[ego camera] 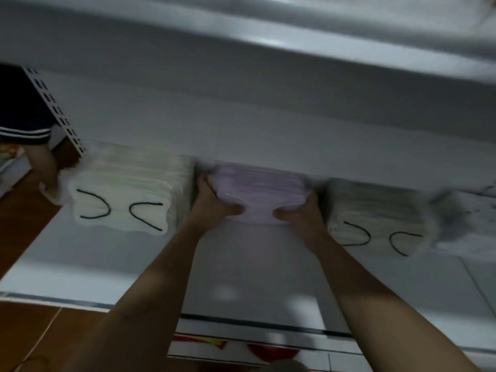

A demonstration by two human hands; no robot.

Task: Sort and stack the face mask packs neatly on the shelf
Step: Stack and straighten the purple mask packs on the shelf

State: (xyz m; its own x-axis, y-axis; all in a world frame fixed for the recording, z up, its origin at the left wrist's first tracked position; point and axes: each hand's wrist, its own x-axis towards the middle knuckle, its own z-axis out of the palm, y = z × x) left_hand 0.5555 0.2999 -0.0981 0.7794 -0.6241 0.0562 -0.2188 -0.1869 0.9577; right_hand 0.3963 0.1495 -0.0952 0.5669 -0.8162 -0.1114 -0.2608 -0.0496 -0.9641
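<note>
— Where is the purple stack of mask packs?

— It is at the back of the shelf, close to the rear wall, between two other stacks. It cannot be told whether it rests fully on the shelf or is lifted a little.

— How are the person's hands?

— The left hand grips the left end of the stack, with the fingers behind it and the thumb curled on the front. The right hand grips the right end in the same way.

— And the neighbours?

— The white stack stands just beside the left hand, and its top pack shows two black ear loops. The pale stack, also with black loops, stands just beside the right hand. Farther right lies a grey pack, too blurred to tell more.

— What else is there?

— An upper shelf hangs over everything. At the left rises a slotted upright, and beyond it another person's leg stands on the brown floor.
</note>
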